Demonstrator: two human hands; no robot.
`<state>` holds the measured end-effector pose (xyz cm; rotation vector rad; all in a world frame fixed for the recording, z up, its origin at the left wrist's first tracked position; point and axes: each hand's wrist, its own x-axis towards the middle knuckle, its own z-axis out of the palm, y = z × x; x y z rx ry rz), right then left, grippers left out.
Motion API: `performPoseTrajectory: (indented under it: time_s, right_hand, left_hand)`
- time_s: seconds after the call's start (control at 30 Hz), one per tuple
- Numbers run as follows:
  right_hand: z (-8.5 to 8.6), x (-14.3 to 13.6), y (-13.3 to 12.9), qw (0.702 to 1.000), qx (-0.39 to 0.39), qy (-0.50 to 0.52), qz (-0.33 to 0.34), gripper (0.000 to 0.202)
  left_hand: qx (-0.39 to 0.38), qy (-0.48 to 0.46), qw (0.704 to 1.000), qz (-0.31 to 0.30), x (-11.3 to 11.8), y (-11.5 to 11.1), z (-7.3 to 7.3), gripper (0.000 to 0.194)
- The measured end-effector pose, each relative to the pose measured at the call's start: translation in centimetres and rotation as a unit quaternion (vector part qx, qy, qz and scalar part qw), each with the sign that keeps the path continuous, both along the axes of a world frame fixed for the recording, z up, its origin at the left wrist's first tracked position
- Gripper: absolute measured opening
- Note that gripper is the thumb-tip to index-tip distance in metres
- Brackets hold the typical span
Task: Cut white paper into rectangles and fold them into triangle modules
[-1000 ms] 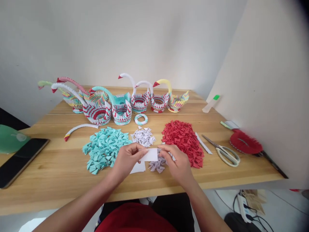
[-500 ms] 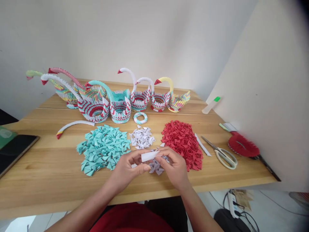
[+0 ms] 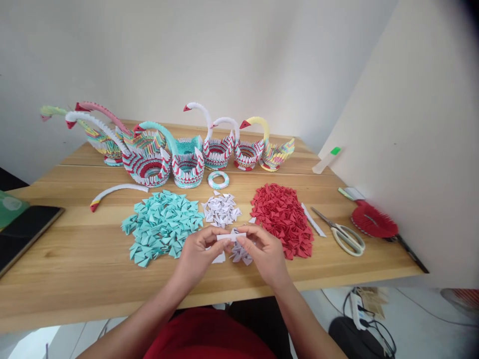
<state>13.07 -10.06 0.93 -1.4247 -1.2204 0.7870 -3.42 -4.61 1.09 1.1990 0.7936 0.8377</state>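
Between my two hands, above the front of the table, is a small folded strip of white paper point(image 3: 231, 237). My left hand point(image 3: 200, 254) pinches its left end between thumb and fingers, and my right hand point(image 3: 265, 252) pinches the right end. Just below them lie a small heap of pale lilac folded paper pieces point(image 3: 242, 254) and some flat white paper point(image 3: 219, 258), partly hidden by my hands. Behind is a heap of white folded pieces point(image 3: 221, 209). Turquoise folded pieces point(image 3: 162, 227) are piled to the left, red ones point(image 3: 282, 219) to the right.
Several folded-paper swans, one a red-and-white swan point(image 3: 147, 167), line the back of the table. A paper ring point(image 3: 218, 180) and a curved swan neck point(image 3: 118, 189) lie before them. Scissors point(image 3: 346, 237) and a red round object point(image 3: 374, 220) are at right, a phone point(image 3: 30, 237) at left.
The white paper strip has gone from tilted to level and looks narrower, with both thumbs now pressed along its front. The whole view has shifted slightly.
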Motion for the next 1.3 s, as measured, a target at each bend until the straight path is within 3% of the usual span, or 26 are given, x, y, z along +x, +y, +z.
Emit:
performPoseTrajectory:
  time_s: [0.77,1.3]
  right_hand:
    - [0.09,-0.59,0.66,1.000,-0.006,-0.004,-0.026,0.022]
    - [0.16,-0.86,0.71,0.999,0.013,-0.005,-0.032,0.021]
  left_hand:
    - [-0.046,-0.021,0.999,0.014,0.37,0.60,0.37,0.021]
    - [-0.015,-0.009,1.000,0.012,0.35,0.49,0.54,0.019]
